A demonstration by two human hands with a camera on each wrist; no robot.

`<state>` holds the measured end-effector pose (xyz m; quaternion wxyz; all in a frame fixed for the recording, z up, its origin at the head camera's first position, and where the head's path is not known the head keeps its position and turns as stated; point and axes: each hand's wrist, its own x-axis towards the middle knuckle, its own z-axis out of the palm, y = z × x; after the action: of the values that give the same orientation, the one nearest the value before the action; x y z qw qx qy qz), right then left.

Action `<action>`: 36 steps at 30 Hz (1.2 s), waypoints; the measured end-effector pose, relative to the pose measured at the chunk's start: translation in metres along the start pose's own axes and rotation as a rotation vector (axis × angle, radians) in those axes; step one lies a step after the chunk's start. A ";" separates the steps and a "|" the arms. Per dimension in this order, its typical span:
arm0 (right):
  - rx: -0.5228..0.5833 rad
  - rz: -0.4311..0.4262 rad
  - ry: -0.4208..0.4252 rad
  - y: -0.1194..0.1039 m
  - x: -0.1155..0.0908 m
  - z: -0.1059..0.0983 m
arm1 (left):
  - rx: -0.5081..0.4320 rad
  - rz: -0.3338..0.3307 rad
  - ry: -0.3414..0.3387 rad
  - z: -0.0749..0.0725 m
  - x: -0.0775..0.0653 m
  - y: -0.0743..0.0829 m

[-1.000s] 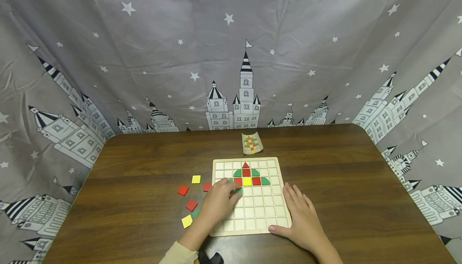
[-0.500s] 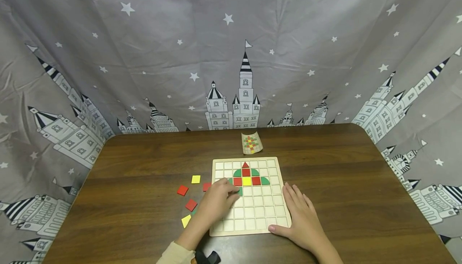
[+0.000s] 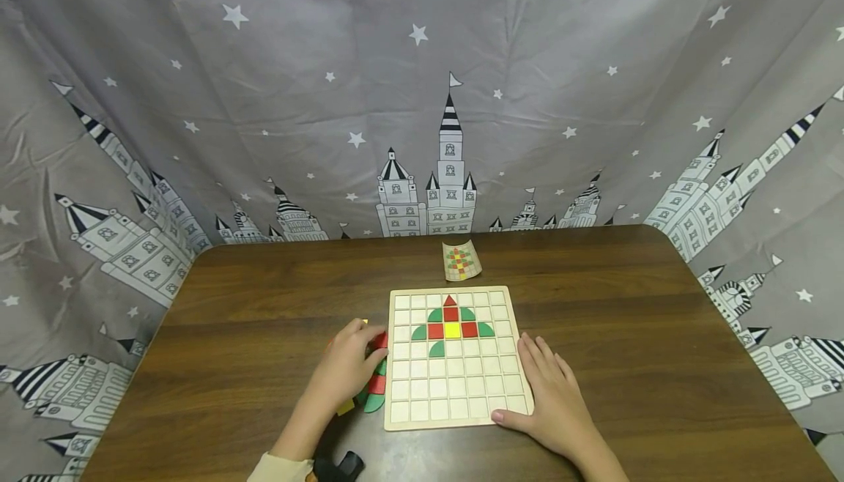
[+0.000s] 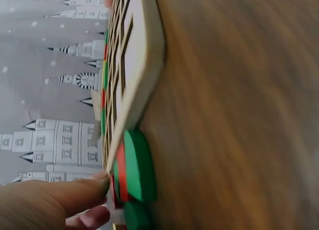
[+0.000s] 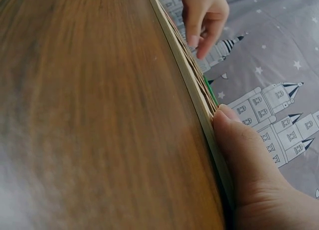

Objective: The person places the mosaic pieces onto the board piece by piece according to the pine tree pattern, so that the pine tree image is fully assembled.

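A pale wooden grid board (image 3: 461,389) lies on the table, bearing red, yellow and green tiles set in its upper cells. A green quarter-round tile (image 3: 437,350) sits in a cell below the left red square. My left hand (image 3: 344,365) is just off the board's left edge, over loose tiles, its thumb and forefinger apart beside a red square tile (image 3: 380,340). In the left wrist view its thumb (image 4: 84,192) is close to the board's edge, by green tiles (image 4: 139,165). My right hand (image 3: 557,401) rests along the board's right side, fingers straight, thumb (image 5: 244,145) at its near corner.
Partly under the left hand lie more loose tiles, among them a red square (image 3: 376,384), a green piece (image 3: 374,403) and a yellow one (image 3: 346,408). A small patterned card (image 3: 461,262) lies behind the board. A grey castle-print curtain (image 3: 297,101) hangs past the table.
My left hand has moved left, away from the green quarter-round tile in the board, which now shows fully, to the loose tiles. The right hand has stayed put.
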<state>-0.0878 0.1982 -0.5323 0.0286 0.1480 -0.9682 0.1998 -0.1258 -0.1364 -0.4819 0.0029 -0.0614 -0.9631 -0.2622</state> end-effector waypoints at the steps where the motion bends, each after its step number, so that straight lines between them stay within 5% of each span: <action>1: 0.000 0.000 0.000 0.000 0.000 0.000 | 0.004 -0.007 -0.010 -0.001 -0.001 -0.002; 17: 0.000 -0.006 0.005 0.000 0.000 0.000 | -0.046 -0.041 -0.065 -0.001 -0.004 -0.011; 36: 0.002 -0.004 0.003 -0.001 0.000 0.000 | -0.031 -0.075 -0.020 0.002 0.011 -0.010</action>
<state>-0.0873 0.1978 -0.5319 0.0304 0.1498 -0.9676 0.2011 -0.1375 -0.1428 -0.4886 -0.0175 -0.0279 -0.9605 -0.2762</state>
